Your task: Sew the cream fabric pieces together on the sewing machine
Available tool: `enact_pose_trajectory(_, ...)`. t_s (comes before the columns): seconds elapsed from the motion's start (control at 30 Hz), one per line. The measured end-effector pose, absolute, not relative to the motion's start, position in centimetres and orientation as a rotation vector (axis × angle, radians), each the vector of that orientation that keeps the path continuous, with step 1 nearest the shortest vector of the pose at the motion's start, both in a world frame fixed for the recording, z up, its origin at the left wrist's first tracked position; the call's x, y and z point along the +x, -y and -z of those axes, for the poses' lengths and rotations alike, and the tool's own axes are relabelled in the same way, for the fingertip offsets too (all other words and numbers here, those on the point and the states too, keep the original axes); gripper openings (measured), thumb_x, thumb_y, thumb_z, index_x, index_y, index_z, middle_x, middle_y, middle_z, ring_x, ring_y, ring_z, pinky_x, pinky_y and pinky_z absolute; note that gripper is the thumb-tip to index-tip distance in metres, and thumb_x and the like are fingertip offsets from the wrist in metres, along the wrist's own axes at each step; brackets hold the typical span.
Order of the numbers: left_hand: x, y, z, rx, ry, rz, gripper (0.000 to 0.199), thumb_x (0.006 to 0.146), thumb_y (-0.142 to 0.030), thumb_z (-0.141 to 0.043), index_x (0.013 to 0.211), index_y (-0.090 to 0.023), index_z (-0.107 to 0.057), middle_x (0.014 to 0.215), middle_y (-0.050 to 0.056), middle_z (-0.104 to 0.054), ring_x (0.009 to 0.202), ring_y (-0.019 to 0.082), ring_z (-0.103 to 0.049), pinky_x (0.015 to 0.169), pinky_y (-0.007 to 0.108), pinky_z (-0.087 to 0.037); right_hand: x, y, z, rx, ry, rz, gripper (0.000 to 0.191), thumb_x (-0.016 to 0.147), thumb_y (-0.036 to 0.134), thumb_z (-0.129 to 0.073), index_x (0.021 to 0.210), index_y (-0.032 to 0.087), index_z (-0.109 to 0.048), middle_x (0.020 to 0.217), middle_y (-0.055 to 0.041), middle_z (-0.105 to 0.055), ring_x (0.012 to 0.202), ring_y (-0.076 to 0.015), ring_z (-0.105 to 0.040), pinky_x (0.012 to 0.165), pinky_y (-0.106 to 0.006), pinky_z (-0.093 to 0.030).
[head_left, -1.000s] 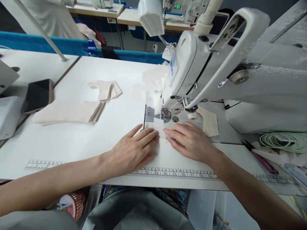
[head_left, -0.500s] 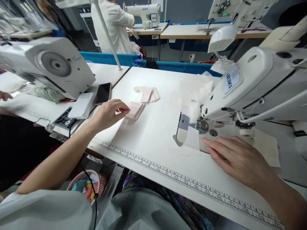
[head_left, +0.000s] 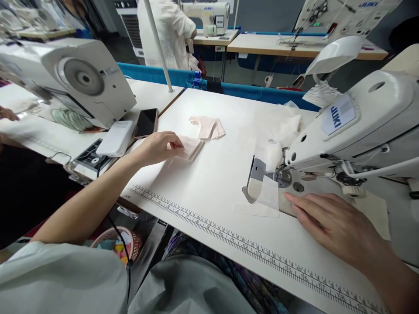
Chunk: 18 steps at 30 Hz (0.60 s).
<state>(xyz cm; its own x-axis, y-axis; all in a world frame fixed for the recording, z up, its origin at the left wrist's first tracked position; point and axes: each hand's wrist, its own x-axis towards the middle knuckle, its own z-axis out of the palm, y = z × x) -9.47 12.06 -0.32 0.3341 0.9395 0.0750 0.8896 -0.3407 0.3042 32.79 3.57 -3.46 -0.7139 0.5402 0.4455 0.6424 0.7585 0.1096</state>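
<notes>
My left hand (head_left: pixel 159 149) reaches to a small stack of pale pink fabric pieces (head_left: pixel 191 148), its fingers curled and pinched at the top piece's near left corner. Behind that stack lie more pale pink cut pieces (head_left: pixel 212 128), slightly fanned. My right hand (head_left: pixel 330 220) rests with fingers stretched out by the needle plate of the white sewing machine (head_left: pixel 369 117), holding nothing. Just left of its fingertips, a thin white fabric piece (head_left: pixel 270 192) lies below the presser foot (head_left: pixel 283 174). The needle tip is too small to make out.
A phone (head_left: pixel 146 123) and a white box-like device (head_left: pixel 116 138) sit at the left, near a second sewing machine (head_left: pixel 81 78). Sheer pale fabric (head_left: pixel 281 124) is heaped behind the needle area. A ruler strip (head_left: pixel 235 242) runs along the front edge. A co-worker (head_left: pixel 163 35) sits beyond.
My left hand has come onto the fabric stack, its fingertips now at the top piece. The right hand keeps its place beside the needle plate. The whole view has shifted slightly.
</notes>
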Motion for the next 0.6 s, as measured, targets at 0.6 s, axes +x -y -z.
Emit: enact_pose_trajectory(0.6,-5.9,-6.5,-0.3,1.934,-1.379,-0.596,0.026,0.086,-0.038,-0.058,0.086,-0.015,-0.07,0.072,0.005,-0.07,0.062,0.013,-0.062,0.055,0.024,-0.047,32.7,-3.5,3.1,-0.847,2.585,0.4,0.027,0.091,0.013,-0.052,0.117,0.011,-0.059,0.094,-0.0094,-0.073,0.084,-0.0227,-0.066,0.075,-0.037,-0.05)
